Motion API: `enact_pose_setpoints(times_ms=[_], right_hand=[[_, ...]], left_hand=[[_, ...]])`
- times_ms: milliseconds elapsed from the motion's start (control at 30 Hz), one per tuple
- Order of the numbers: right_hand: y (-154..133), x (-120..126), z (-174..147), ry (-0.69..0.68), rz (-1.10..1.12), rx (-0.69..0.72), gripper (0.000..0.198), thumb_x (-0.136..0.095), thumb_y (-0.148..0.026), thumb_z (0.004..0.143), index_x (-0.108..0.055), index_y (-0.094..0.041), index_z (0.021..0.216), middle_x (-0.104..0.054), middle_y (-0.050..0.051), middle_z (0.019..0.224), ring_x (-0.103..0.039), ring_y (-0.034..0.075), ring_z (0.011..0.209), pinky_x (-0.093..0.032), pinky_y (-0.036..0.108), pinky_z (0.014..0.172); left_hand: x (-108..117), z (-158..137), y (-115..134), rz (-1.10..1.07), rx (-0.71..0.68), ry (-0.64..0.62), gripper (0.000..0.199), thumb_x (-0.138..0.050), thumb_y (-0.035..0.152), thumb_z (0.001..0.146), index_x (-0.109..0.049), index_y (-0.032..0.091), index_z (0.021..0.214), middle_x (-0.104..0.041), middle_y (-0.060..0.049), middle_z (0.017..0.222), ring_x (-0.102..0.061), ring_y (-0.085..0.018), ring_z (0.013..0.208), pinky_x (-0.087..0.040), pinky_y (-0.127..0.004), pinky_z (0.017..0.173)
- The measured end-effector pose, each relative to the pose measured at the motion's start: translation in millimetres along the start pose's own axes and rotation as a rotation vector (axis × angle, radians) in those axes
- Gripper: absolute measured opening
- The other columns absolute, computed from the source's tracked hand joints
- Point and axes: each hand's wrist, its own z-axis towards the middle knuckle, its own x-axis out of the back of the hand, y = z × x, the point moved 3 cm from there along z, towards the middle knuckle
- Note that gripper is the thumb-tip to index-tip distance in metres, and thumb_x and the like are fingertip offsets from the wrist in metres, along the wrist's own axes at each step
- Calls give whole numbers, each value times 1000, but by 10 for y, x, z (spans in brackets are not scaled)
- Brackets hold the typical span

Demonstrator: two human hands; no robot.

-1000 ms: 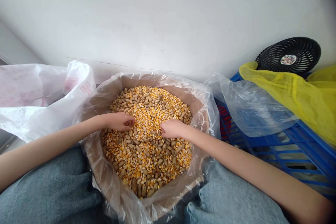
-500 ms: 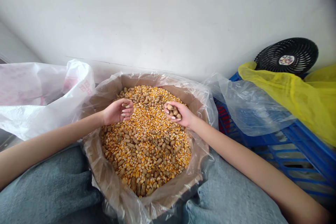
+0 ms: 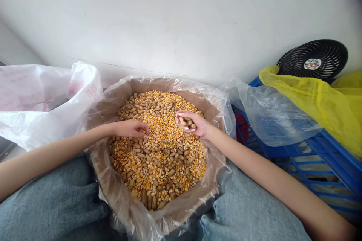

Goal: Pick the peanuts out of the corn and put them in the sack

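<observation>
Over the left part of a mass of yellow corn kernels mixed with unshelled peanuts, my left hand is turned palm down. Its fingers are loosely bent, with a gap between thumb and fingers, and no peanut shows in it. On the right, my right hand is cupped palm up around several unshelled peanuts, just above the corn. Everything lies in a cardboard box lined with a clear plastic bag.
A white plastic sack with pink print lies to the left. On the right stands a blue plastic crate bearing clear plastic, yellow mesh and a black fan. A white wall rises behind the box, and my knees flank it.
My left hand has turned from palm up to palm down and moved slightly right and nearer; the peanut in it no longer shows. My right hand stays almost in place, still holding peanuts.
</observation>
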Motion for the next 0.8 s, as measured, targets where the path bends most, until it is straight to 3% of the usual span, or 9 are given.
enact_pose_setpoints(times_ms=[100,267,400,467,567,700,800], right_hand=[[85,-39,18,-18,-145,-95,22,-58,-32,63,-47,-18,76,-52,-3,69,-40,3,39,-17,12,27],[244,-95,61,19,-626,-238,25,-56,-40,65,-52,-17,75,-51,-3,61,-40,3,37,-23,14,29],[293,-212,95,16,-1260,-108,23,-52,-37,69,-61,-19,80,-60,2,71,-53,10,54,-40,21,49],[313,-296,107,26,-1571,-32,22,-49,-34,71,-63,-19,80,-62,4,75,-56,15,66,-41,25,59],[367,-418,122,1,-1896,-11,26,-42,-32,74,-63,-17,80,-63,8,77,-58,20,71,-42,28,60],[409,-506,136,-55,-2006,3,26,-42,-29,73,-63,-14,78,-63,11,76,-59,22,70,-42,29,58],[380,-451,137,-2,-1817,-46,23,-44,-28,70,-63,-15,73,-62,8,70,-57,20,65,-41,27,56]], left_hand=[[-62,20,-22,260,-42,-78,22,-47,35,74,-55,20,88,-56,2,75,-49,-9,66,-33,-17,61],[-112,51,-80,420,-53,-95,22,-43,34,76,-54,22,91,-60,2,79,-52,-10,68,-34,-17,60],[-116,48,-84,469,-54,-91,22,-42,34,77,-53,23,93,-61,1,83,-54,-12,72,-34,-17,61],[-117,44,-74,490,-51,-93,22,-41,34,78,-53,23,93,-61,1,82,-54,-12,71,-33,-17,60],[-121,50,-69,533,-36,-92,21,-41,35,78,-52,23,92,-60,1,76,-52,-12,65,-31,-18,55],[-125,73,-86,443,-4,-83,22,-43,37,77,-53,21,87,-58,1,73,-50,-11,64,-31,-18,56],[-109,71,-72,175,-1,-72,23,-44,38,76,-53,17,80,-55,1,73,-47,-10,66,-33,-18,59]])
